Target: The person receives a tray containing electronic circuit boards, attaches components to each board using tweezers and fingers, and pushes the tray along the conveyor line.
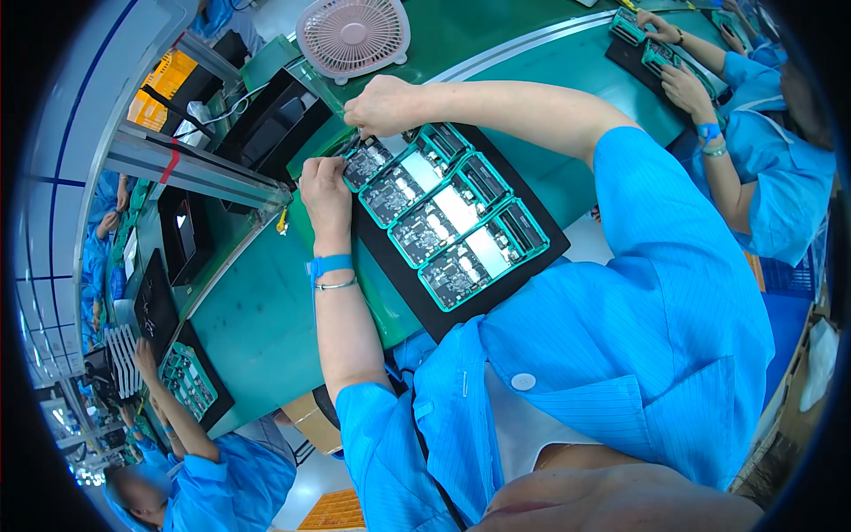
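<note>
Several teal-framed device housings with exposed dark circuit boards (424,235) lie in a row on a black mat (554,232). My left hand (325,197) is at the left end of the farthest housing (365,163), its fingers curled together at the frame's edge. Just beyond, my right hand (383,106) reaches across from the right, thumb and fingers pinched close above the same housing's far corner. Whatever lies between the fingertips of either hand is hidden or too small to name. A blue wrist strap (330,264) circles my left wrist.
A pink fan (353,35) stands beyond my hands on the green bench (257,332). Black bins (266,124) and a metal post (199,160) are at the left. Co-workers sit at the lower left (235,470) and the upper right (771,168), handling similar teal housings.
</note>
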`<state>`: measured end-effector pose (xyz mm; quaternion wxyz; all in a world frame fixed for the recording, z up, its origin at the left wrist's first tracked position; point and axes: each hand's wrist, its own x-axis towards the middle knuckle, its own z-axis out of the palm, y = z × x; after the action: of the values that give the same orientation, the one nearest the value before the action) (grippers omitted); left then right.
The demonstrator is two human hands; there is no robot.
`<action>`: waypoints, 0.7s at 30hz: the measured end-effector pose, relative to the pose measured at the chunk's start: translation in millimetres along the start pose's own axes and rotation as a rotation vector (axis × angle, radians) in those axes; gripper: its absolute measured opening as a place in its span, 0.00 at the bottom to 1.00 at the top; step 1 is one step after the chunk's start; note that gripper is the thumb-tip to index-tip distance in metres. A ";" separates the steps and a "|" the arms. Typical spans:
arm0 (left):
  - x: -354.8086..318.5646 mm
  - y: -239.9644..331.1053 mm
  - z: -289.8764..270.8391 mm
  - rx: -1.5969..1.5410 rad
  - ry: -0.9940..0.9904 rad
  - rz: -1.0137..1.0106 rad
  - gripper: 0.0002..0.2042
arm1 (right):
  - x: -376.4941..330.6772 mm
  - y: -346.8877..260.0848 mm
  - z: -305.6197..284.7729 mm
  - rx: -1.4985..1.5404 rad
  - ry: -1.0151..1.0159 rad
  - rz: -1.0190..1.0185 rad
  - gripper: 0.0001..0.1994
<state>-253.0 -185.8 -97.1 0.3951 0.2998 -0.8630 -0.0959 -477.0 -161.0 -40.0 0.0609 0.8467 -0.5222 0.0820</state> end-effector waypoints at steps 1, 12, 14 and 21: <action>0.4 0.2 -0.4 0.005 -0.002 0.010 0.04 | 0.0 -0.2 -0.5 0.002 0.001 -0.012 0.11; 2.3 1.3 -2.1 0.025 -0.012 0.043 0.06 | 0.8 1.6 -3.9 0.009 0.025 -0.086 0.11; 1.6 0.4 -1.8 0.026 -0.014 0.042 0.06 | 1.6 1.8 -4.3 0.019 0.023 -0.091 0.11; 4.0 -0.6 0.4 0.025 -0.034 0.058 0.05 | 2.1 2.6 -5.2 0.046 -0.074 -0.022 0.11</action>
<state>-255.1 -188.7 -95.1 0.3795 0.2777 -0.8790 -0.0785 -478.9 -163.0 -34.4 0.0227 0.8560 -0.5128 0.0618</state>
